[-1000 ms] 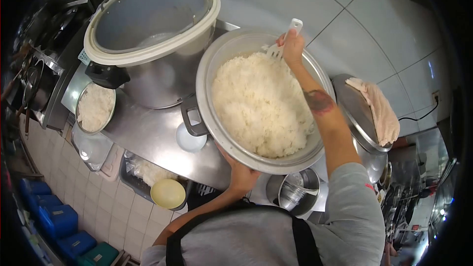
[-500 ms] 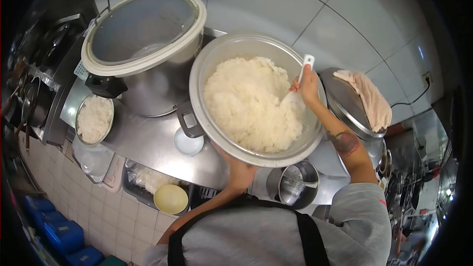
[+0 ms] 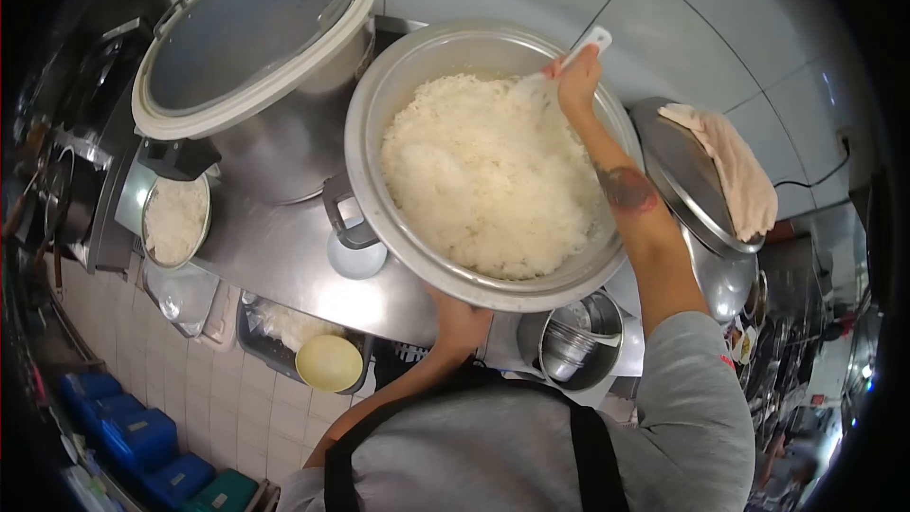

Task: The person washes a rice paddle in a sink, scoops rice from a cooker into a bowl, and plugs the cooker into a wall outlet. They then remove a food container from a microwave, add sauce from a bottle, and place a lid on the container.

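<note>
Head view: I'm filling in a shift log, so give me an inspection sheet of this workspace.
Surface: metal counter, shiny, with a white bowl on it.
Things in use: rice in a large pot; white paddle at the rice.
Clutter: cloth draped over a metal lid; yellow bowl.
Hands: right hand closed on the paddle; left hand under the pot's near rim, fingers hidden.
Cables: black cable at a wall outlet.
Surroundings: tiled wall; blue bins on the floor.

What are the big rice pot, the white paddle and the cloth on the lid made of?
The pot looks like metal, maybe aluminium: silver-grey, with a soft shine along its rim. The paddle is probably plastic: plain white and smooth. The cloth seems to be fabric, perhaps cotton: matte, drooping in soft folds over the lid.
</note>
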